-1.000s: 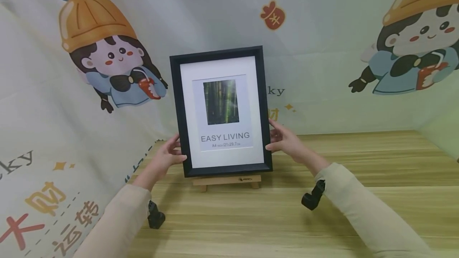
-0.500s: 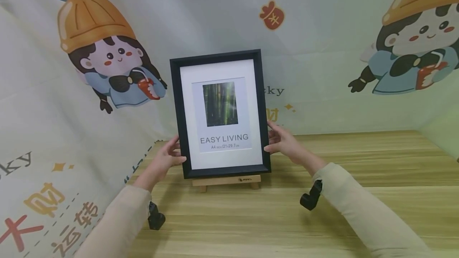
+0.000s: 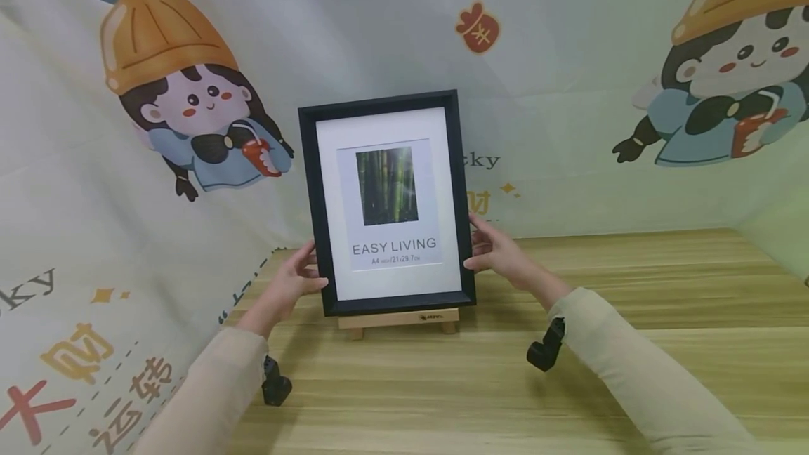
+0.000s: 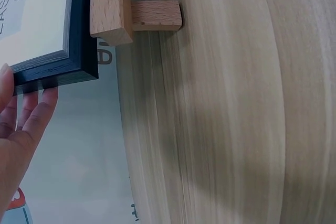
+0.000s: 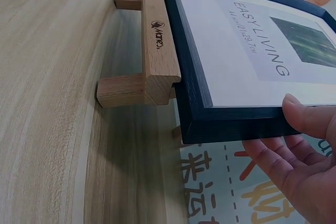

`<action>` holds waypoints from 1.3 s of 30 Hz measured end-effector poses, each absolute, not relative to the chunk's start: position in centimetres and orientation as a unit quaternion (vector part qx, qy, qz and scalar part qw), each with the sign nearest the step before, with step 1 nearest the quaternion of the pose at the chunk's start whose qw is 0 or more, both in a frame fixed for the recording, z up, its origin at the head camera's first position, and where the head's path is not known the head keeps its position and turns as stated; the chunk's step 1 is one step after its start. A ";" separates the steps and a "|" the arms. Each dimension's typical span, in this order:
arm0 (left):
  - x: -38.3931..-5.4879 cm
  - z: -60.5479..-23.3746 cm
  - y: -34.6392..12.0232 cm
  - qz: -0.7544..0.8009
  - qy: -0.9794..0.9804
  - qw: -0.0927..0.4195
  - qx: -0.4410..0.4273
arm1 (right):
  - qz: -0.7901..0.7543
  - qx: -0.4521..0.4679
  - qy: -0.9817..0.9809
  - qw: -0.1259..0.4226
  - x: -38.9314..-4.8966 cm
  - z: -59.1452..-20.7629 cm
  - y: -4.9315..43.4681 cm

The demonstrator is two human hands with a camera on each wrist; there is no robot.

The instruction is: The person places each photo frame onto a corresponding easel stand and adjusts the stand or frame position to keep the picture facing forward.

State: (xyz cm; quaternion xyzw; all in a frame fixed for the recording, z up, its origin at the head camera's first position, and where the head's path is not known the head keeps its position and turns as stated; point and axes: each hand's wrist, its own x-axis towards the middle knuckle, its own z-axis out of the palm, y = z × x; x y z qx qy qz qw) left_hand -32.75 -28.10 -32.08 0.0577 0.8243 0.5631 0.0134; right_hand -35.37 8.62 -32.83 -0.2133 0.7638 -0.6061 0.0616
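A black picture frame (image 3: 390,286) with a white mat and a bamboo print stands tilted slightly, its lower edge at the ledge of a small wooden easel (image 3: 399,319). My left hand (image 3: 293,281) grips the frame's left side low down, thumb on the front and fingers behind. On the opposite side my right hand (image 3: 499,255) pinches the frame the same way. In the right wrist view the easel ledge (image 5: 157,45) runs along the frame's bottom edge, and the right thumb lies on the front border. The left wrist view shows the fingers under the frame's side (image 4: 58,80).
A wood-grain table (image 3: 442,392) carries the easel, whose short front feet show below the ledge. Close behind and to the left hangs a pale cloth (image 3: 569,90) printed with cartoon children and lettering. Black wrist cameras (image 3: 547,346) hang below both cuffs.
Both hands still hold the picture frame. It has come down a little and shifted slightly left, its top edge sinking more than its bottom. The easel stays put.
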 end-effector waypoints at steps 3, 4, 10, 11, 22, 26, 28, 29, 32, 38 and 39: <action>-32.8 -32.2 -28.2 0.562 0.825 0.013 0.056 | -0.604 -0.215 0.765 0.060 -35.3 -32.9 8.6; -32.8 -32.3 -28.2 0.560 0.826 0.012 0.056 | -0.605 -0.214 0.764 0.060 -35.3 -32.9 8.5; -32.8 -32.4 -28.2 0.555 0.830 0.010 0.056 | -0.599 -0.205 0.771 0.062 -35.3 -32.9 8.4; -32.8 -32.4 -28.2 0.554 0.830 0.010 0.056 | -0.597 -0.203 0.773 0.062 -35.3 -32.8 8.4; -32.8 -32.4 -28.1 0.553 0.831 0.011 0.053 | -0.600 -0.198 0.773 0.066 -35.2 -32.7 8.3; -32.7 -32.4 -28.1 0.551 0.833 0.012 0.053 | -0.592 -0.200 0.778 0.064 -35.2 -32.9 8.3; -32.7 -32.4 -28.1 0.550 0.833 0.012 0.054 | -0.590 -0.203 0.779 0.061 -35.2 -32.9 8.3; -32.7 -32.4 -28.1 0.551 0.833 0.013 0.054 | -0.588 -0.204 0.780 0.060 -35.1 -32.9 8.2; -32.8 -32.5 -28.1 0.551 0.833 0.012 0.051 | -0.587 -0.203 0.782 0.057 -35.0 -32.9 8.2; -32.9 -32.8 -28.2 0.551 0.833 0.012 0.053 | -0.587 -0.201 0.783 0.051 -34.9 -33.0 8.0; -33.0 -32.8 -28.2 0.552 0.832 0.013 0.054 | -0.588 -0.200 0.782 0.049 -34.8 -33.1 8.0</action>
